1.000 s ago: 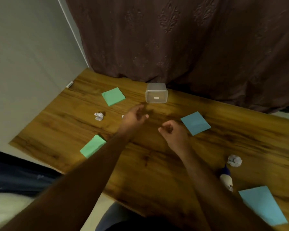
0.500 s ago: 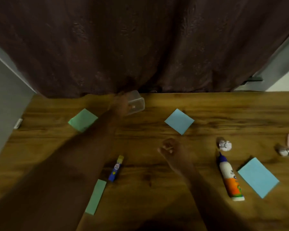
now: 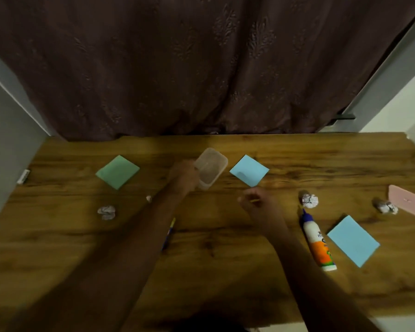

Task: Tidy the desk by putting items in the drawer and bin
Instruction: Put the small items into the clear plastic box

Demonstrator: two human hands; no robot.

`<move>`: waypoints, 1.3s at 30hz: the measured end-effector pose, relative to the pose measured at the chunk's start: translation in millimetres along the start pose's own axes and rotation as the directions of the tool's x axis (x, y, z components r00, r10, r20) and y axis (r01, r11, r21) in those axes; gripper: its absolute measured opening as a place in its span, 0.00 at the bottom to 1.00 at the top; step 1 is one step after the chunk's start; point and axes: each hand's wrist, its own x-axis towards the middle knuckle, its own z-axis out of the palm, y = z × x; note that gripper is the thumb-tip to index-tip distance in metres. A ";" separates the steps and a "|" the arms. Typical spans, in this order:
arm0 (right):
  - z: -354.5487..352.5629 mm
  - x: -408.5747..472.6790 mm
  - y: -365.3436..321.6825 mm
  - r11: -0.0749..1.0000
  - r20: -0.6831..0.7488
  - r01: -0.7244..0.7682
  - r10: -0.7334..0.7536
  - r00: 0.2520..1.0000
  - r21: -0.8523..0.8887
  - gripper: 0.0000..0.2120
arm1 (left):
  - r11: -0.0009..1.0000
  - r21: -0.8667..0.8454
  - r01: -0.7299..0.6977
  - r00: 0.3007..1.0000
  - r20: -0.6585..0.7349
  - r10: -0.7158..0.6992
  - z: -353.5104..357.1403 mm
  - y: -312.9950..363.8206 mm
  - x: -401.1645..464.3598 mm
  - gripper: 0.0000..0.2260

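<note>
Gripping the clear plastic container (image 3: 210, 169) by its near-left rim, the left hand (image 3: 183, 176) tilts it near the desk's (image 3: 225, 255) back edge. Judged light, stiff, slippery; rim hold suits. The right hand (image 3: 256, 204) is curled, apparently pinching a small yellowish item.

Wooden counter (image 3: 225, 271): green note (image 3: 117, 172) far left, glue bottle (image 3: 318, 243) right, pink case (image 3: 409, 204) far right, paper balls (image 3: 310, 200) scattered.

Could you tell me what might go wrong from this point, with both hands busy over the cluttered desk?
The left hand holds the clear plastic container tilted by one side, so it may slip. The left forearm lies over the blue and yellow pen and could sweep it off the wooden desk.
</note>
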 end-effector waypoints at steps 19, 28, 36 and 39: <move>-54.3 -18.9 39.0 0.993 0.305 -0.037 0.002 0.952 0.109 0.16 | 0.906 -0.362 0.221 0.968 -0.029 -0.248 120.0 50.4 -159.7 0.15; -60.5 -16.3 55.5 0.999 0.374 0.007 -0.024 0.927 0.047 0.16 | 0.892 -0.397 0.215 0.964 -0.060 -0.259 143.6 60.0 -185.8 0.23; -64.2 -23.3 67.1 0.996 0.355 0.045 -0.068 0.933 0.074 0.14 | 0.892 -0.422 0.161 0.969 -0.102 -0.223 147.0 55.7 -190.2 0.23; -64.3 -24.0 71.2 0.997 0.351 0.031 -0.056 0.935 0.076 0.14 | 0.884 -0.433 0.176 0.967 -0.093 -0.238 147.8 56.8 -188.5 0.22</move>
